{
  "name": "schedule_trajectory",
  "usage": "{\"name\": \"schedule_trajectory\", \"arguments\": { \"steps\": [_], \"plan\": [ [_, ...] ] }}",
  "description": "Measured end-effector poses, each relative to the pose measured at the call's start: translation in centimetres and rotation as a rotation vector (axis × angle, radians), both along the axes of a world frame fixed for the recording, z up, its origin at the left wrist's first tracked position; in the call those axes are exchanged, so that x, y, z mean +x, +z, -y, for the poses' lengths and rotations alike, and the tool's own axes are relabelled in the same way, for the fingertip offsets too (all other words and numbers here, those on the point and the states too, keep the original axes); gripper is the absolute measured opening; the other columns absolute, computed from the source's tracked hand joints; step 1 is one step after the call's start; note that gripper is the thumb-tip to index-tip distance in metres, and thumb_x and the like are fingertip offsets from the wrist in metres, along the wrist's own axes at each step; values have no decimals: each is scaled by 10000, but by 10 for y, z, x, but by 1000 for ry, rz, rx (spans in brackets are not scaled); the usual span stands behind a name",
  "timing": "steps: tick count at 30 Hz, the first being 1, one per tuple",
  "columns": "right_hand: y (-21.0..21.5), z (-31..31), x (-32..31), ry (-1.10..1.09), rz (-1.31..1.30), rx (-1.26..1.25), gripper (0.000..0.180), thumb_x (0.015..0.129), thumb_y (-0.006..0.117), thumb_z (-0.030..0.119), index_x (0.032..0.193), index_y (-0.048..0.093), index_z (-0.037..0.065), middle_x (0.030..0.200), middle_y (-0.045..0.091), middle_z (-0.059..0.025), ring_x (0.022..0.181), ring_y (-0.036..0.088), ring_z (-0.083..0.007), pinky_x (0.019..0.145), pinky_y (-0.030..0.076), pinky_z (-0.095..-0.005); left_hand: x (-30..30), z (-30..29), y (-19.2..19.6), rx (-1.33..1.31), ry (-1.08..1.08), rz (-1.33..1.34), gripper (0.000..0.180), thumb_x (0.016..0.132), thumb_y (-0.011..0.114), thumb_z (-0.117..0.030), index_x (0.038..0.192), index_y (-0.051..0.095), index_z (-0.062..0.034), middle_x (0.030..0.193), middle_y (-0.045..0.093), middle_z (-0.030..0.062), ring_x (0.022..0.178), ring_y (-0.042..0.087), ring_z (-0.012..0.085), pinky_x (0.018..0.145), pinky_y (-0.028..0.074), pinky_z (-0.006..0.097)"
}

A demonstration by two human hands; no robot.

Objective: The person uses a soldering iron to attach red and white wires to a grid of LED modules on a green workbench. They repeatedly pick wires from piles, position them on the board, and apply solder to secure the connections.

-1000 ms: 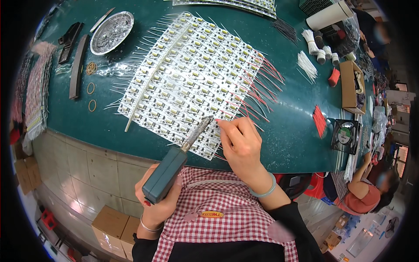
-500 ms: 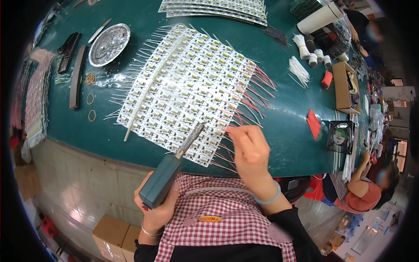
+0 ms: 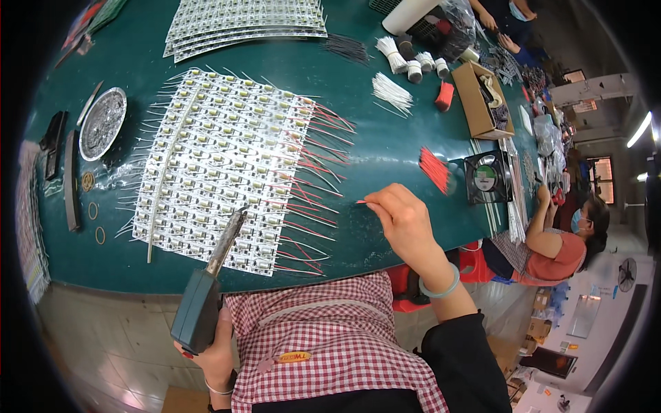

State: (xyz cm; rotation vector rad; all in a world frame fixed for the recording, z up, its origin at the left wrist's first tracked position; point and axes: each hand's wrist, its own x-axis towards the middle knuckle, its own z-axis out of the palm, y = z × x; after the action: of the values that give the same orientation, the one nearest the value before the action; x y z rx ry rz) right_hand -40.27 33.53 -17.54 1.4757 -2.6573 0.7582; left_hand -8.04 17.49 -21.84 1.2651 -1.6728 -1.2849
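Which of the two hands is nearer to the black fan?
Right. The right hand is left of the black fan and slightly lower in the picture; the left hand is much farther left, past the near edge of the table.

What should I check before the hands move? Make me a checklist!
1. Iron gripped by its handle in the left hand: ok.
2. Red wire pinched in the right hand: ok, a short end shows at the fingertips.
3. Right hand well away from the iron's metal tip: ok.
4. Board lying on the table: ok.
5. Iron's tip off the board: cannot tell, it shows over the board but contact is unclear.
6. Iron hot or cold: cannot tell, so treating it as hot seems safest.
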Motion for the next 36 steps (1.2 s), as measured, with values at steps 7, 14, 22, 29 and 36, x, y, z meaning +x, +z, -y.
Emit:
{"name": "schedule_trajectory", "arguments": {
  "steps": [7,14,22,29,36],
  "plan": [
    [14,-3,-11,149,-141,129,142,750,665,1,884,692,40,824,590,-82,828,616,-273,679,505,-385,13,4,-5,33,20,-9,330,858,717,19,1181,649,31,928,680,48,600,508,51,523,387,210],
    [14,7,-13,320,-519,424,100,656,677,102,744,659,60,746,523,-45,792,562,-215,619,434,-324,5,-1,4,-5,1,9,348,851,723,26,1191,651,26,960,678,53,600,509,52,521,391,212],
    [12,19,0,399,-578,537,71,654,683,118,675,643,63,744,528,-40,784,552,-207,618,445,-323,9,-3,12,150,72,51,376,784,841,-53,1098,660,50,1023,684,119,870,653,178,742,524,311],
    [29,51,19,405,-184,59,233,677,672,-13,909,669,12,887,595,-82,814,599,-252,632,513,-336,-2,3,34,215,-8,-37,250,789,815,-38,997,717,59,902,730,98,753,670,138,652,532,288],
    [-23,95,72,294,-30,-242,292,714,674,-15,1001,711,25,888,627,-65,819,617,-237,631,502,-336,-7,7,36,150,-62,-72,273,776,794,2,1028,708,65,935,729,106,795,671,138,704,540,282]
  ]
}}
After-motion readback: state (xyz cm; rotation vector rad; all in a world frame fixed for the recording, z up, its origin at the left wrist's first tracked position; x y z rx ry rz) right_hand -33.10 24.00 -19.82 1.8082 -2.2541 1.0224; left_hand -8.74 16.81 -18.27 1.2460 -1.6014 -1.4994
